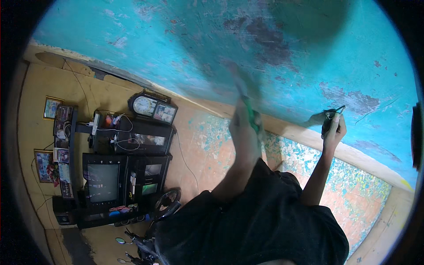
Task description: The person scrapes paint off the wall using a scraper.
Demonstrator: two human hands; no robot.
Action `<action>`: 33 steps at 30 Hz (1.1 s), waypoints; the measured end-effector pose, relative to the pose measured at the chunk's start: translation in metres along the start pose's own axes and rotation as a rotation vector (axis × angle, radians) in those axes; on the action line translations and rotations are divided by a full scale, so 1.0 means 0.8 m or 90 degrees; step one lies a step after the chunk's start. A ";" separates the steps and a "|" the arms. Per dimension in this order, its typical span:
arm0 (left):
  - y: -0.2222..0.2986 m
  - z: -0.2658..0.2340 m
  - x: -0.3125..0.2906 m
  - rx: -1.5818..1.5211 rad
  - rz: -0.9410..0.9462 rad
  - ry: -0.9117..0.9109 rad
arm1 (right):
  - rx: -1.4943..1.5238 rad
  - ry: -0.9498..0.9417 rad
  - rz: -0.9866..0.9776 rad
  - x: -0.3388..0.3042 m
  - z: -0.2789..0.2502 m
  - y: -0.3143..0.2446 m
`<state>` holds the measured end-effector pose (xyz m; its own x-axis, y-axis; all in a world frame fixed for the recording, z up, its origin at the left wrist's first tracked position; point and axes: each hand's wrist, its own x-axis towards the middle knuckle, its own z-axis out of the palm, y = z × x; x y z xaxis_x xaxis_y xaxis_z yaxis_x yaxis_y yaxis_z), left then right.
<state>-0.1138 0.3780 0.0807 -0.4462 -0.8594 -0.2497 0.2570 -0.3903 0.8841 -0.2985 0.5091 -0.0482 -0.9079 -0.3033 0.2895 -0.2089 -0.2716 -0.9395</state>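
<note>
My left hand [245,130] is closed round the green handle of a scraper [251,114], raised in front of the turquoise wall [185,57]. Motion smears its blade, which points up at the paint; I cannot tell whether it touches. Farther right, my right hand [335,131] is closed, with a thin, short stick-like thing [340,109] pinched between fingertips and thumb. Something dark shows beside that hand, and I cannot make out whether it is an object or shadow. Patches of grey show through the wall's paint near both hands.
Paint flakes litter the tiled floor [212,137] along the wall's foot. At the left stands a black cabinet [123,157] with a television [103,182], by a yellow wall with framed pictures. A clock [144,106] tops it. Below are motorbike handlebars [141,243].
</note>
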 end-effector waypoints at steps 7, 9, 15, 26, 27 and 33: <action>-0.006 0.003 -0.004 -0.007 0.052 -0.013 | -0.021 -0.012 -0.022 -0.003 -0.005 0.001; 0.001 -0.002 0.014 -0.034 0.052 0.027 | -0.023 -0.006 -0.006 0.000 -0.006 0.001; 0.000 0.008 -0.002 -0.016 0.045 0.012 | -0.033 0.008 0.002 -0.003 -0.006 0.000; -0.008 -0.007 0.008 0.025 0.082 0.028 | -0.034 0.006 -0.011 0.000 -0.005 0.000; 0.003 -0.005 0.009 0.025 0.081 0.031 | -0.031 0.010 -0.002 -0.001 -0.005 -0.005; 0.011 -0.012 0.019 0.025 0.060 0.082 | -0.027 0.013 -0.031 0.000 -0.004 0.002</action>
<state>-0.1097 0.3585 0.0813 -0.3077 -0.9278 -0.2108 0.2583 -0.2947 0.9200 -0.2999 0.5119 -0.0503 -0.9034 -0.2725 0.3311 -0.2674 -0.2458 -0.9317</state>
